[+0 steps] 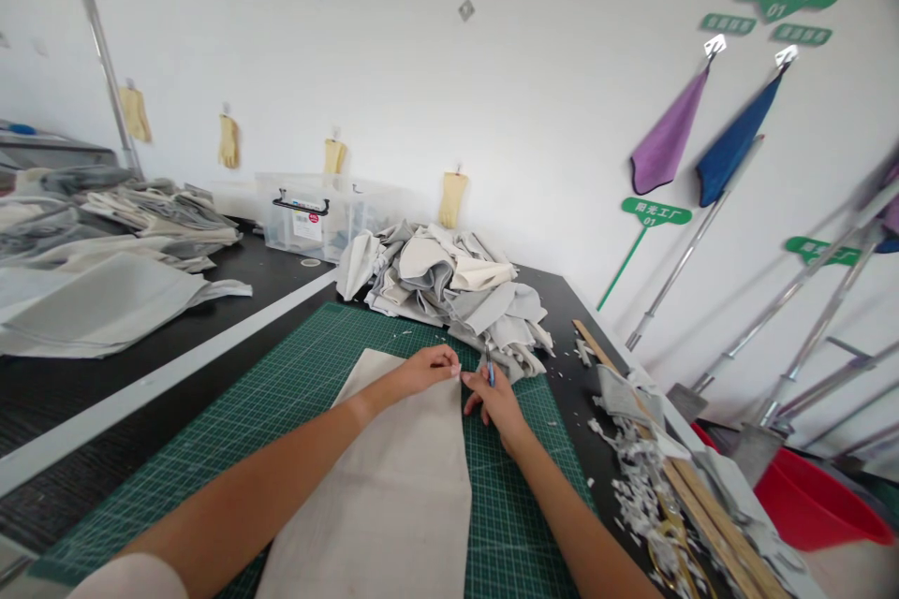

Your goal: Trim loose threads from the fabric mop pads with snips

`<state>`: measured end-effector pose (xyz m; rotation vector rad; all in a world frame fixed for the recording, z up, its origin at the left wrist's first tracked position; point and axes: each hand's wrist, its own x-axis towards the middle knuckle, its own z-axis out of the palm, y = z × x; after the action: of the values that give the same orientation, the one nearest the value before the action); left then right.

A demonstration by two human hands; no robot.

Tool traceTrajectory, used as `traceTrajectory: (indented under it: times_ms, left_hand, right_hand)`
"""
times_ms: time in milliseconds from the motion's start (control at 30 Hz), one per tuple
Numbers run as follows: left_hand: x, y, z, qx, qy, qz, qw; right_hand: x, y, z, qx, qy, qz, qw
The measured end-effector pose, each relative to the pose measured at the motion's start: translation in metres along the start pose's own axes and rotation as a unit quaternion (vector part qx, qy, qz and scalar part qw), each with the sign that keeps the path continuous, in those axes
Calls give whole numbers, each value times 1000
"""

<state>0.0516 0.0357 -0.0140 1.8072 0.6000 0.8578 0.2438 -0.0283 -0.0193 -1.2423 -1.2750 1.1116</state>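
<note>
A long piece of beige-grey cloth [407, 477] lies flat on a green cutting mat [281, 393]. At its far right corner my left hand [427, 369] is closed in a pinch on the cloth edge. My right hand [495, 404] is just right of that corner, its fingertips close to the left ones. It is closed around a small blue-handled tool with a metal tip [490, 363], which looks like scissors pointing away from me. The fingers partly hide the tool and the cloth corner.
A heap of grey and beige cloth pieces [442, 276] sits beyond the mat. More stacks [126, 225] lie left, near a clear plastic box [302, 215]. Along the right edge are wooden strips [709, 510], white scraps [636, 477] and gold-handled scissors [670, 533]. A red basin [815, 501] stands below.
</note>
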Motion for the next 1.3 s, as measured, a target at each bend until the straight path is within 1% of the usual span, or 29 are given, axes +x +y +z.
traceTrajectory:
  times_ms: [67,133,200,267,367,467,533,667,800,933,1000,1167,1233,1300]
  left_hand:
    - [-2,1,-3,-25,-32,-11,999]
    - [-3,1,-6,-30,-46,-21,998]
    - [-3,-1,-5,-18,-31,-31,999]
    - [-1,-4,-2,6,-3,-40,999]
    - [0,-5,4,57,19,-22,998]
    - [0,-1,7,95,14,6,995]
    - [-2,1,8,109,9,9,994]
    - [-5,2,7,142,-2,-1,990]
    - [-6,2,7,162,-4,-13,987]
    - [-4,2,8,187,9,-28,982]
    - [-2,1,8,191,17,-26,981]
    - [1,-1,8,169,26,3,985]
    - [1,-2,9,168,25,6,986]
    - [0,-3,12,191,20,-1,981]
  right_hand:
    - [1,-1,-2,13,-16,3,1000]
    - [2,-1,-4,18,-29,-4,999]
    - [2,1,-6,22,-27,-18,999]
    - [2,2,-7,27,-18,-27,999]
    - [0,2,-7,29,-15,-37,999]
    - [-2,1,-6,33,-9,-42,999]
    - [-3,0,-5,35,-6,-39,999]
    - [-5,-4,-4,45,5,-34,998]
    - [-6,-7,-4,52,-6,-26,998]
    - [-4,-4,-6,49,28,-25,998]
    - [-4,-3,-7,50,45,-30,997]
    - [-5,-5,-5,50,66,-41,996]
    - [-5,-5,-5,43,61,-46,996]
    - [-5,-3,-5,33,49,-49,997]
